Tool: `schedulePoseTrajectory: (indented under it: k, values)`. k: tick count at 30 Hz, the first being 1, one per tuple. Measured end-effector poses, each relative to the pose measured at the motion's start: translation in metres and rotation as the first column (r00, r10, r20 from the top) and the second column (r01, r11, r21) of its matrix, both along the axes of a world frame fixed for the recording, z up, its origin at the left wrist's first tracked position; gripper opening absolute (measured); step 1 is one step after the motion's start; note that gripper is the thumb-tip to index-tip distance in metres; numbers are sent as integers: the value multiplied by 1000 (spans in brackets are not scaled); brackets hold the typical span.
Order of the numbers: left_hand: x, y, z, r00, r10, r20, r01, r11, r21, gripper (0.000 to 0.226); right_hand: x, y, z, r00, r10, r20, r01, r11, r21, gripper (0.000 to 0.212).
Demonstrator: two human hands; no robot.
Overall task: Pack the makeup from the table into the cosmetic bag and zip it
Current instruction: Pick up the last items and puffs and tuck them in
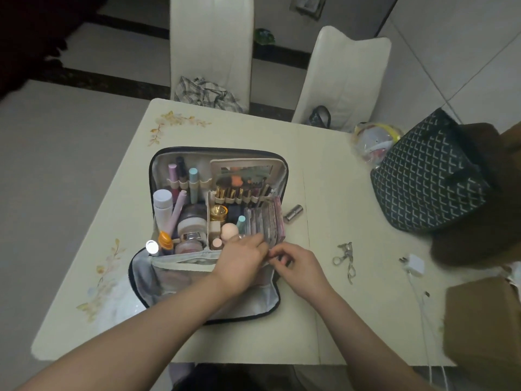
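The cosmetic bag (158, 176) lies open in the middle of the table, full of tubes, jars, brushes, a pink sponge (229, 230) and upright palettes (266, 221). My left hand (242, 262) reaches over the bag's front pocket, its fingers at the near end of the palettes. Beside it my right hand (296, 263) has fingers curled, pinching something small at the pocket's top edge; I cannot tell what. A silver lipstick tube (293, 213) lies on the table just right of the bag. An eyelash curler (346, 259) lies further right.
A dark patterned bag (428, 176) stands at the table's right edge, with a brown cardboard box (485, 320) nearer me. A white charger and cable (414, 265) lie between them. Two white chairs (346, 77) stand behind the table (332, 170).
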State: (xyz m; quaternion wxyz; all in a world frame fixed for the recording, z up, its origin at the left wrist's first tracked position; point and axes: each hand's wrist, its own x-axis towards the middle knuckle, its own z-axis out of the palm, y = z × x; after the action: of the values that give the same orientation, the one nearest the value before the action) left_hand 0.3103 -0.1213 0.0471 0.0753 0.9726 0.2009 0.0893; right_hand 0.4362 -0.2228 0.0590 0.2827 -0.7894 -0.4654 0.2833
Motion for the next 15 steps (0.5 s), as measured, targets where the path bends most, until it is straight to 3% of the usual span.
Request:
schedulePoseTrajectory:
  k: [4, 10, 15]
  values:
    - [-9, -1, 2, 999, 51, 8, -51, 999, -11, 27, 1, -2, 1, 996, 72, 58, -73, 997, 12, 12]
    - [-23, 4, 2, 998, 59, -26, -57, 997, 60, 25, 1, -7, -2, 946, 230, 227, -247, 968, 50, 20]
    - [-48, 14, 9, 1000, 0, 1, -1, 984, 181, 9, -3, -7, -1, 927, 208, 311, -238, 969, 60, 15]
